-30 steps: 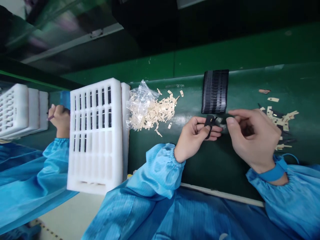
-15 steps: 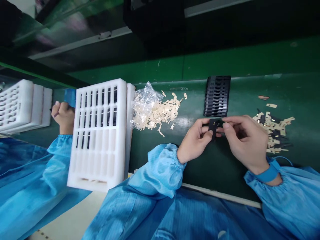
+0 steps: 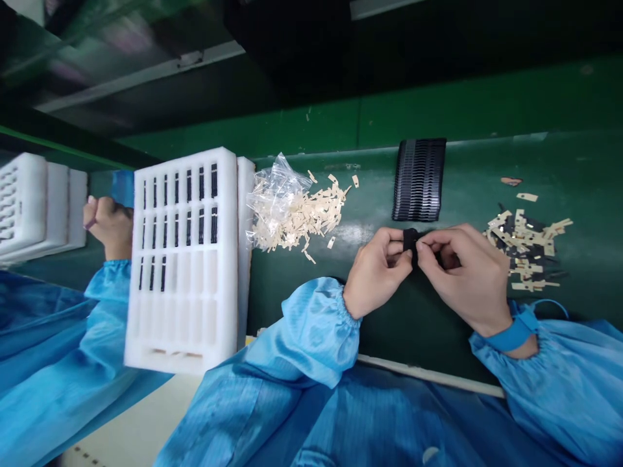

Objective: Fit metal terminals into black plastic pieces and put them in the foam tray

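Broadly, the green bench (image 3: 389, 331) is overlapped at left by a slotted white foam tray (image 3: 226, 266). By the left hand (image 3: 377, 272) and, apparently, the right hand (image 3: 467, 275), near a black stack (image 3: 418, 180), 1 small black part (image 3: 410, 239) is pinched, its shape largely hidden.

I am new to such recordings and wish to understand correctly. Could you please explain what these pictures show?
No machine shows here: everything is seen from one camera worn on a person's head, looking forward and down. That person's left hand holds a small black part, and the right hand pinches at its edge. On the green bench lie lined-up black pieces, a clear bag with cream pieces, and, farther right, a mixed pile. At left is a white tray with black strips; beyond it, a co-worker's hand.
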`<state>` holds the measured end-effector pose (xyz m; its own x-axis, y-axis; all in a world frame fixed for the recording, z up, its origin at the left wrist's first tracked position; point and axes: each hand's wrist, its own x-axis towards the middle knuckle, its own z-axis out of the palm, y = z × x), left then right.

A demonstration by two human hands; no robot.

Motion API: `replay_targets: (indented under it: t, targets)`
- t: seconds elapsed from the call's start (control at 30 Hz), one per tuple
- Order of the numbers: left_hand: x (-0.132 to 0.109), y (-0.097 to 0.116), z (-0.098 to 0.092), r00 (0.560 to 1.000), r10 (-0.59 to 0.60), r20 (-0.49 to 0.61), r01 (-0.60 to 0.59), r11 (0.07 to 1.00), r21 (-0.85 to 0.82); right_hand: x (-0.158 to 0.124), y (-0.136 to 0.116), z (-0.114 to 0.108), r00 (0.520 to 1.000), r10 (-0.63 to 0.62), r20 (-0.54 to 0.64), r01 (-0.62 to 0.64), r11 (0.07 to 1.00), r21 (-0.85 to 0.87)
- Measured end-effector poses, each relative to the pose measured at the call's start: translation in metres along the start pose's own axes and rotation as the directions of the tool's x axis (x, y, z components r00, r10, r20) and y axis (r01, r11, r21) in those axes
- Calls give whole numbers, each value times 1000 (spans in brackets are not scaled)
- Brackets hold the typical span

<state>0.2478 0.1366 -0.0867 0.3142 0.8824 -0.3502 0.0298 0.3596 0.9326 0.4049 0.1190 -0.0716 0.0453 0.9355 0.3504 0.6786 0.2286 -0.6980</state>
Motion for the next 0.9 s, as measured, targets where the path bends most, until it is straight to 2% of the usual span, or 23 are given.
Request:
replay_targets:
  t: [0.33,0.7,0.9]
  targets:
    - [-7,-4,7,998,30,-58,-31,999,-17,-1,-1,5,993,111,-35,-110,994,16]
    - [-8,1,9,999,2,-53,-3,999,-34,1,-8,0,984,177,-1,-177,983,51]
    - [-8,2,3,992,113,-55,-107,987,117,0,-3,-1,979,204,14,-205,975,89]
